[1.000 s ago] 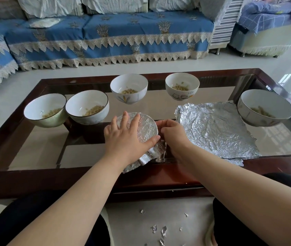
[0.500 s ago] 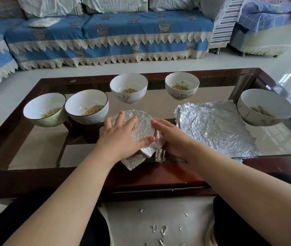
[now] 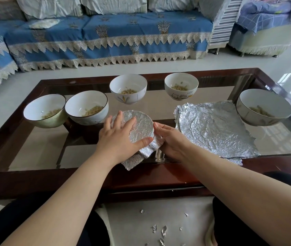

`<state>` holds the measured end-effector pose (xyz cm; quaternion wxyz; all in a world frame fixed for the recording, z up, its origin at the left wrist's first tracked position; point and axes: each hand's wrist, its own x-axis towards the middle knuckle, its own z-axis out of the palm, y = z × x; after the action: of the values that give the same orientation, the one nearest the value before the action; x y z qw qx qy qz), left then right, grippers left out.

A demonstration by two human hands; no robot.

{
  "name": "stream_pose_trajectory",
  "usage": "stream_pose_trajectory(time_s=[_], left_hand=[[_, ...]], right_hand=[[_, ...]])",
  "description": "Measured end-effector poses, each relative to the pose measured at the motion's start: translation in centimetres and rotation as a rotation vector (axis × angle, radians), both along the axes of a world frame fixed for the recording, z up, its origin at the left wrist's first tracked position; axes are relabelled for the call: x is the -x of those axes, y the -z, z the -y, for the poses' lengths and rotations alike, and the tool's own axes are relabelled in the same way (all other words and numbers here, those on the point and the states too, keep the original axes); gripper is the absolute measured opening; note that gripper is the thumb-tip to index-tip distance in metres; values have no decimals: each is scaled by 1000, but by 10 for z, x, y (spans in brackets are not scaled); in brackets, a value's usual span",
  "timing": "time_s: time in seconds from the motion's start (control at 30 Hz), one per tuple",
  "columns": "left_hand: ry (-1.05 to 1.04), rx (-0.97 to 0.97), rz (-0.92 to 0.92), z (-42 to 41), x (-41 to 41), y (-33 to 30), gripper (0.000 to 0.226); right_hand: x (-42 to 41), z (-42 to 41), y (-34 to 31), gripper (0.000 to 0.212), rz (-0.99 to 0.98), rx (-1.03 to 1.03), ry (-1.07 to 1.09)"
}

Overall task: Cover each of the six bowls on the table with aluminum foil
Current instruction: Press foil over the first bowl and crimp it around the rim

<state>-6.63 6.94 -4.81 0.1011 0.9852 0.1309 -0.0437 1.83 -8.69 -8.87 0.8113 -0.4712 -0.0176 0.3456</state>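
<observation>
A foil-covered bowl stands near the table's front middle. My left hand lies flat on top of its foil, fingers spread. My right hand presses the foil against the bowl's right side with straight fingers. Loose foil corners stick out below the bowl toward me. A stack of flat foil sheets lies to the right. Five uncovered bowls hold food: far left, left, back middle, back right and far right.
The glass-topped table has a dark wooden frame. Small foil scraps lie on the floor between my knees. A blue-covered sofa stands behind the table.
My right hand has uncurled and slid from the bowl's front edge up along its right side. My left hand has shifted slightly left on the foil top.
</observation>
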Motion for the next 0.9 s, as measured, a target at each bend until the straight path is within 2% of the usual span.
stream_pose_trajectory(time_s=[0.07,0.13,0.17,0.23,0.3,0.43,0.63,0.77,0.9], left_hand=[[-2,-11,15,0,0,1,106],[-3,-19,29,0,0,2,106],[-5,-19,32,0,0,3,107],[-4,-18,36,0,1,3,107],[-5,-18,37,0,1,2,107],[-7,-25,42,1,1,2,108],[-9,-41,44,2,1,2,107],[-8,-49,45,1,0,4,106],[-10,-53,50,0,-1,6,110]], right_hand=[[1,-2,1,16,15,30,42],[3,-6,3,33,39,47,53],[4,-8,4,34,45,49,60],[7,-9,4,23,49,67,104],[7,-9,5,29,72,98,140],[8,-13,8,29,171,292,199],[8,-13,8,33,329,564,166],[4,-15,6,32,271,556,154],[3,-17,2,32,187,457,143]])
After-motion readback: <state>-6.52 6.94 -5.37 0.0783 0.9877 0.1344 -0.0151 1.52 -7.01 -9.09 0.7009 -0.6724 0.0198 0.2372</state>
